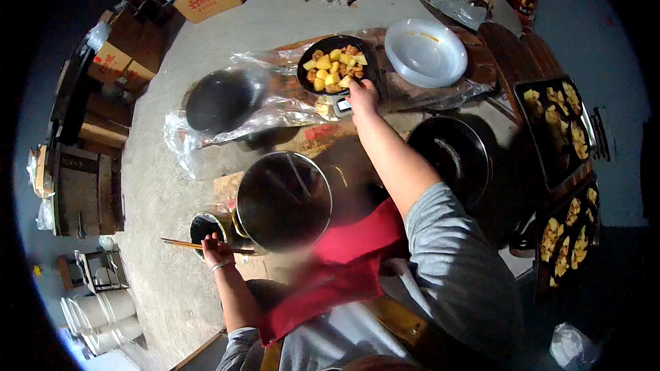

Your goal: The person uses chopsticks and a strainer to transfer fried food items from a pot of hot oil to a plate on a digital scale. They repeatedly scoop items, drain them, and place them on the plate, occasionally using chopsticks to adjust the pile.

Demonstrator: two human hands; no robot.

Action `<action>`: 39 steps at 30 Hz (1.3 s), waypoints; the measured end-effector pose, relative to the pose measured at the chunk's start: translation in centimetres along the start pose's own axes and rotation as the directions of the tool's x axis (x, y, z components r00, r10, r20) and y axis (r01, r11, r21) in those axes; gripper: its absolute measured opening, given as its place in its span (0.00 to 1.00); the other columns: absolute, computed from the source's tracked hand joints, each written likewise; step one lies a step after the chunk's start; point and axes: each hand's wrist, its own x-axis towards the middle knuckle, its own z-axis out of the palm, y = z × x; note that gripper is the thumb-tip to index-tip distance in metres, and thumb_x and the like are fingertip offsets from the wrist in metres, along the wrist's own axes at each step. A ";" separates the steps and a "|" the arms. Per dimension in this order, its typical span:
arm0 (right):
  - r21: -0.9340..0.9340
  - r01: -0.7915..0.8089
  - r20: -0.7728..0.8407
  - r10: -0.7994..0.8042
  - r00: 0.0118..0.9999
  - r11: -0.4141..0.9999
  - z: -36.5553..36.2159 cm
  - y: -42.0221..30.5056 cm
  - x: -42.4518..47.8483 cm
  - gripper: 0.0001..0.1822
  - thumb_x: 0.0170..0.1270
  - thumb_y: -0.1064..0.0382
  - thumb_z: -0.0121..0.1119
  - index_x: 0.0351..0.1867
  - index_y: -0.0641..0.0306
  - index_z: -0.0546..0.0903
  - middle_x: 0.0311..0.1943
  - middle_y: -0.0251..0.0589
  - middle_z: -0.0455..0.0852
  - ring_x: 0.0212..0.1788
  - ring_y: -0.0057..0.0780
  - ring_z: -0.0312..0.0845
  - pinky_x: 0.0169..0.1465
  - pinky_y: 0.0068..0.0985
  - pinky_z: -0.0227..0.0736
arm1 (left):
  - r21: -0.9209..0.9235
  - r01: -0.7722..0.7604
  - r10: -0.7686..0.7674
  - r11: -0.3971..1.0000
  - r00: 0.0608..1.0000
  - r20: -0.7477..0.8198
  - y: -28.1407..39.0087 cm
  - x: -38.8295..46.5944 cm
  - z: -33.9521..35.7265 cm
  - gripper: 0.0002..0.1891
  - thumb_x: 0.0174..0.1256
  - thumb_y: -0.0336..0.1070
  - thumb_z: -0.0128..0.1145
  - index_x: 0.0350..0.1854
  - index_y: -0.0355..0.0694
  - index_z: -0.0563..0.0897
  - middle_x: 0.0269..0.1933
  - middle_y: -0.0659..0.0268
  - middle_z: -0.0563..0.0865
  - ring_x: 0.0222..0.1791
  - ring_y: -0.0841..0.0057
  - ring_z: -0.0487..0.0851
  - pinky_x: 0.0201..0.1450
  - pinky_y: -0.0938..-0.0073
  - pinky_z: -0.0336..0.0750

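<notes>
My right hand point(363, 97) is at the near rim of a black bowl point(304, 80) holding potato chunks point(324, 64) and brown pieces that look like meat. Under the bowl, a digital scale point(342, 106) shows its lit display. Whether my fingers grip the rim or a chunk of food cannot be told. At the lower left, my left hand point(216, 251) holds wooden chopsticks point(181, 242) level over a dark round container point(207, 216). A large metal-rimmed pot point(284, 201) stands between my arms, its inside dark.
Translucent plastic bowls point(426, 54) stand right of the scale. A dark round vessel point(223, 100) rests on plastic film at left. Another dark pan point(451, 159) lies beyond my right forearm. Trays of food point(557, 129) line the right side. Cardboard boxes point(211, 0) stand at the upper left.
</notes>
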 end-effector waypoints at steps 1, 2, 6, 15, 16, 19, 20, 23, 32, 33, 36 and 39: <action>0.123 -0.049 0.005 0.048 0.999 0.991 0.3 -0.8 -0.8 0.17 0.57 0.63 0.56 0.47 0.64 0.70 0.41 0.38 0.74 0.41 0.28 0.71 0.41 0.24 0.73 | -0.003 -0.011 0.010 1.000 1.000 -0.021 0.0 -0.3 0.1 0.13 0.66 0.50 0.43 0.32 0.50 0.77 0.30 0.69 0.83 0.13 0.83 0.70 0.12 0.86 0.64; 0.229 -0.044 0.015 0.042 0.999 0.972 0.6 0.0 -0.3 0.16 0.56 0.63 0.56 0.46 0.63 0.71 0.40 0.38 0.73 0.40 0.28 0.71 0.41 0.24 0.73 | -0.003 -0.011 0.011 1.000 1.000 -0.021 0.1 0.0 -0.4 0.14 0.66 0.50 0.43 0.32 0.50 0.77 0.29 0.70 0.83 0.13 0.83 0.70 0.12 0.86 0.64; 0.374 -0.108 0.008 0.113 0.994 0.921 0.0 0.7 1.0 0.13 0.54 0.62 0.57 0.41 0.62 0.73 0.37 0.37 0.73 0.38 0.27 0.69 0.39 0.22 0.73 | -0.015 0.008 -0.009 1.000 0.999 -0.040 0.0 -0.9 0.7 0.14 0.66 0.50 0.42 0.30 0.51 0.78 0.28 0.70 0.84 0.13 0.83 0.70 0.14 0.83 0.63; 0.580 -0.272 0.302 0.107 0.947 0.768 -1.7 1.9 3.6 0.12 0.48 0.63 0.57 0.34 0.66 0.75 0.27 0.38 0.78 0.23 0.29 0.73 0.29 0.26 0.73 | 0.021 -0.005 0.003 1.000 0.995 0.103 -0.6 1.8 -2.1 0.13 0.64 0.51 0.46 0.32 0.50 0.77 0.32 0.69 0.83 0.16 0.82 0.72 0.16 0.86 0.66; 0.614 -0.261 0.327 0.062 0.943 0.745 -1.6 2.1 3.5 0.12 0.48 0.62 0.57 0.34 0.65 0.75 0.29 0.38 0.78 0.26 0.30 0.73 0.31 0.27 0.73 | 0.014 0.007 -0.008 1.000 0.998 0.059 -0.6 2.7 -2.9 0.14 0.65 0.52 0.44 0.33 0.50 0.77 0.32 0.70 0.83 0.18 0.82 0.72 0.17 0.86 0.67; 0.659 -0.272 0.331 0.055 0.942 0.701 -2.4 1.4 2.3 0.12 0.48 0.61 0.57 0.33 0.64 0.75 0.32 0.40 0.79 0.33 0.32 0.74 0.38 0.31 0.73 | 0.002 0.063 -0.063 0.998 0.996 -0.060 -2.3 3.0 -2.5 0.15 0.66 0.51 0.42 0.31 0.50 0.79 0.33 0.69 0.84 0.15 0.84 0.70 0.17 0.87 0.68; 0.679 -0.315 0.388 0.040 0.921 0.663 -2.1 0.3 0.9 0.12 0.49 0.60 0.57 0.33 0.64 0.76 0.32 0.40 0.79 0.35 0.32 0.74 0.40 0.31 0.72 | 0.041 0.064 -0.067 0.997 0.995 0.076 -0.6 3.5 -4.1 0.15 0.65 0.51 0.43 0.30 0.49 0.79 0.33 0.70 0.85 0.14 0.85 0.69 0.16 0.87 0.67; 0.729 -0.358 0.501 -0.097 0.860 0.584 -4.2 -1.9 -0.2 0.12 0.50 0.60 0.57 0.34 0.63 0.76 0.34 0.41 0.80 0.37 0.33 0.74 0.40 0.30 0.71 | 0.016 0.098 -0.100 0.995 0.984 0.148 1.8 5.8 -4.4 0.14 0.65 0.49 0.43 0.29 0.49 0.79 0.32 0.70 0.85 0.11 0.86 0.66 0.12 0.87 0.64; 0.791 -0.107 0.251 -0.160 0.955 0.602 -22.7 -10.8 -6.0 0.18 0.53 0.62 0.51 0.46 0.66 0.71 0.41 0.42 0.78 0.43 0.32 0.74 0.44 0.31 0.71 | 0.259 -0.066 0.081 0.964 0.996 -0.048 2.5 1.8 2.7 0.18 0.66 0.51 0.38 0.45 0.49 0.79 0.41 0.72 0.84 0.26 0.78 0.77 0.32 0.71 0.72; 0.793 -0.070 0.200 -0.151 0.968 0.605 -25.7 -11.6 -6.2 0.18 0.53 0.63 0.51 0.46 0.66 0.71 0.41 0.42 0.78 0.43 0.32 0.73 0.44 0.30 0.71 | 0.272 -0.059 0.072 0.960 0.997 -0.035 2.5 1.6 3.4 0.19 0.66 0.51 0.38 0.48 0.49 0.78 0.44 0.72 0.83 0.30 0.77 0.77 0.37 0.70 0.71; 0.760 0.152 -0.052 -0.174 0.983 0.632 -34.9 -13.4 -6.5 0.18 0.53 0.64 0.51 0.46 0.67 0.71 0.44 0.44 0.78 0.44 0.33 0.73 0.45 0.31 0.70 | 0.293 -0.052 0.055 0.955 0.999 -0.002 2.4 0.6 5.3 0.21 0.67 0.51 0.36 0.56 0.49 0.72 0.54 0.71 0.78 0.43 0.75 0.75 0.51 0.66 0.66; 0.717 0.358 -0.229 -0.282 0.932 0.599 -45.2 -14.1 -5.1 0.18 0.53 0.65 0.50 0.46 0.67 0.71 0.47 0.46 0.76 0.47 0.35 0.73 0.52 0.34 0.68 | 0.256 -0.067 0.061 0.964 0.998 0.029 1.7 -0.4 7.8 0.25 0.68 0.51 0.31 0.64 0.46 0.63 0.62 0.68 0.70 0.58 0.73 0.69 0.63 0.66 0.57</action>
